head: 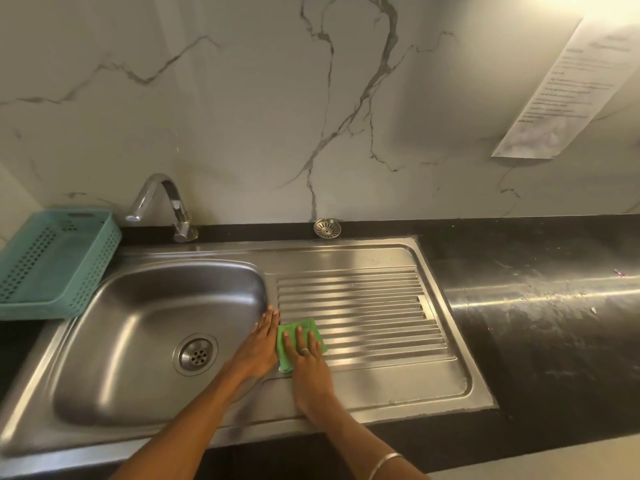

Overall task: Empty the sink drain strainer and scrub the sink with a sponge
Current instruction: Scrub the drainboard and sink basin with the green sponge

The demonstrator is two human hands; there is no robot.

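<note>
Under the flat right hand (306,355) a green sponge (300,342) is pressed for scrubbing; the left hand (261,344), fingers straight, braces on the sink (346,252) beside it.

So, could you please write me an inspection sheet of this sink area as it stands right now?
Surface: black countertop holding a steel sink with a ribbed drainboard.
Job's things: green sponge flat on the drainboard's near left corner; strainer out of the drain, on the ledge against the wall; drain open.
Clutter: teal basket left of the basin, contents not visible.
Hands: right hand presses flat on the sponge; left hand rests flat on the ridge between basin and drainboard.
Cables: nothing seen.
Surroundings: marble-pattern wall, tap, blurred paper notice.
</note>
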